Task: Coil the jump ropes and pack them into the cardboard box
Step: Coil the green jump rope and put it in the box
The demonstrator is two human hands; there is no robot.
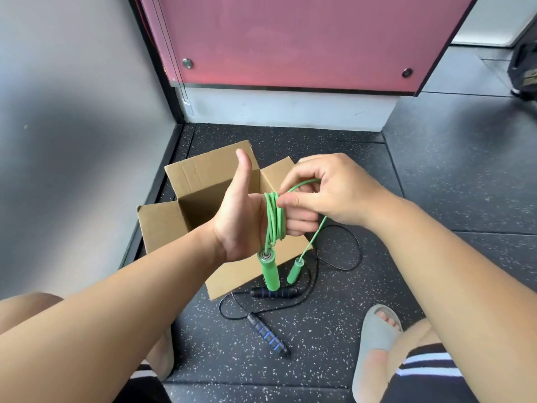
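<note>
My left hand (241, 225) is held over the open cardboard box (162, 225), thumb up, with the green jump rope (274, 219) wound in several loops round its fingers. One green handle (268, 271) hangs just under that hand. My right hand (334, 193) pinches the free length of the green cord beside the coil. From there the cord drops to the second green handle (295, 270), which dangles in front of the box. A black jump rope (348, 257) lies loose on the floor, its two blue-banded handles (274, 292) (268, 335) near the box's front corner.
The box stands in a floor corner, with a grey wall (72, 126) to the left and a pink panel (290, 39) behind. My feet in grey slippers (374, 344) rest on the speckled black floor (436, 184) on both sides.
</note>
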